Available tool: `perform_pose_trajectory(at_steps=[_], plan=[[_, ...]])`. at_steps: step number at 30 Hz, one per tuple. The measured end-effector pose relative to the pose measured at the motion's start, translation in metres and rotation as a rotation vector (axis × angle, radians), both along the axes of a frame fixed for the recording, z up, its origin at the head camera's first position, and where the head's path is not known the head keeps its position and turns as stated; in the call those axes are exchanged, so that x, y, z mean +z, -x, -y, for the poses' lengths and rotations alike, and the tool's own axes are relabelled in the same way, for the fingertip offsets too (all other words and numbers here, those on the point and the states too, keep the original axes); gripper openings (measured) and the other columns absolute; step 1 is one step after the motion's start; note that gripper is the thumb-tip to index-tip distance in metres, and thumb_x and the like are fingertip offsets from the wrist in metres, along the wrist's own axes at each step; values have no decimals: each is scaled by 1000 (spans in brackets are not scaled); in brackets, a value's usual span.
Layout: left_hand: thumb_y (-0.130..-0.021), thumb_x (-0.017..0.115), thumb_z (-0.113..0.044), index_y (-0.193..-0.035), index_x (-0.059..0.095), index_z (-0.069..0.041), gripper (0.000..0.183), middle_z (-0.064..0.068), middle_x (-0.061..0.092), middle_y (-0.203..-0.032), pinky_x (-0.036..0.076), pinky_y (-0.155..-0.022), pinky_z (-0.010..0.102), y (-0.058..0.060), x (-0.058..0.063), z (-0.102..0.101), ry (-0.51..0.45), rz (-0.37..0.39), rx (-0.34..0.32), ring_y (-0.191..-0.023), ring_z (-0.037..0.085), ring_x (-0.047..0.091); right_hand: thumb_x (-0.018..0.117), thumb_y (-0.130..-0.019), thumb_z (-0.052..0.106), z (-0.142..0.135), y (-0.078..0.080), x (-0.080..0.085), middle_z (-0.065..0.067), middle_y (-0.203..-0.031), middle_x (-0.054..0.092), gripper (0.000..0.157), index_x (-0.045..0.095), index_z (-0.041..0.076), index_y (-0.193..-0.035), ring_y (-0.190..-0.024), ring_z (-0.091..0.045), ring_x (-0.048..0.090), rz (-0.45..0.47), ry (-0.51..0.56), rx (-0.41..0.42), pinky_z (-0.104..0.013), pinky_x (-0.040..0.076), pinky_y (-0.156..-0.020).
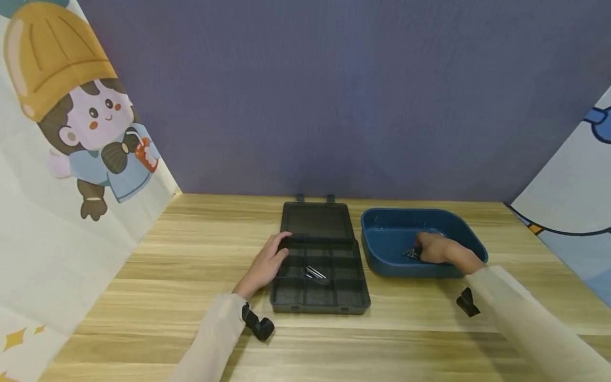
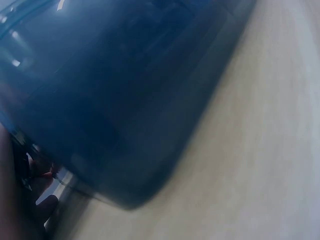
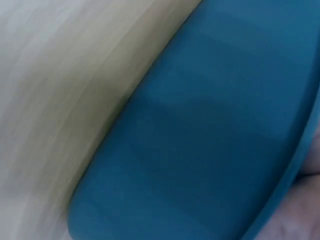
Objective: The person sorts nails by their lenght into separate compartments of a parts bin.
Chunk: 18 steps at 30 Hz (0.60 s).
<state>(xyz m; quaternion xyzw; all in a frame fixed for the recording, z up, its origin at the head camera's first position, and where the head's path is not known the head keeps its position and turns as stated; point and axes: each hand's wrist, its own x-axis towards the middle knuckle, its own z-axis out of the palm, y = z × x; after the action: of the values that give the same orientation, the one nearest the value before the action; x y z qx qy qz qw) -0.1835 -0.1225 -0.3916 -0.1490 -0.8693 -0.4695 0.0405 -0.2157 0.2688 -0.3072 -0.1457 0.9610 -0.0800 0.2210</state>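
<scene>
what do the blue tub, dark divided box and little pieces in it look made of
Blue tub: probably plastic, smooth and slightly glossy, judging by its highlights and rounded corners. Divided box: likely plastic, dark and fairly dull; thin moulded dividers suggest it. Little pieces: apparently shiny metal, given their silvery glint; which metal is unclear.

Head view: soft, moderately bright, diffuse light from a source out of frame; a broad, faint shadow lies on the worktop beneath the right sleeve, and small glints mark the inner wall of the blue basin. Left wrist view: dark foreground, specular glare at upper left, smeared wood grain. Right wrist view: basin and right hand softly blurred.
</scene>
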Motion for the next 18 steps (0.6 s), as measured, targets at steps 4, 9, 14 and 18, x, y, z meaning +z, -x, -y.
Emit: perform_pose_trajectory(at_steps=[4, 9, 14, 18], plan=[[-98, 42, -13, -142, 41, -10, 44, 15, 42, -144, 29, -110, 54, 0, 1, -1, -5, -11, -2, -137, 33, 36, 46, -82, -11, 7, 3, -2, -34, -123, 51, 40, 48, -14, -121, -99, -35, 53, 3, 36, -12, -36, 38, -69], [-98, 42, -13, -142, 41, -10, 44, 15, 41, -145, 29, -110, 54, 0, 1, -2, -5, -7, -4, -137, 34, 35, 44, -80, -13, 11, 10, -4, -26, -111, 57, 37, 53, -9, -116, -76, -22, 46, 2, 56, -3, -32, 36, -65], [-98, 42, -13, -142, 41, -10, 44, 15, 41, -145, 29, -110, 54, 0, 1, -3, -8, -1, -13, -137, 33, 35, 44, -83, -11, 9, 15, -4, -15, -93, 57, 28, 56, -4, -107, -66, -18, 41, -11, 61, -1, -34, 37, -67], [-98, 42, -12, -142, 41, -9, 44, 15, 41, -145, 29, -110, 54, 0, 0, -3, -11, -2, -15, -137, 33, 35, 54, -84, -6, 5, 16, -4, -6, -80, 50, 19, 55, -1, -103, -66, -16, 41, 10, 78, -5, -32, 36, -64]])
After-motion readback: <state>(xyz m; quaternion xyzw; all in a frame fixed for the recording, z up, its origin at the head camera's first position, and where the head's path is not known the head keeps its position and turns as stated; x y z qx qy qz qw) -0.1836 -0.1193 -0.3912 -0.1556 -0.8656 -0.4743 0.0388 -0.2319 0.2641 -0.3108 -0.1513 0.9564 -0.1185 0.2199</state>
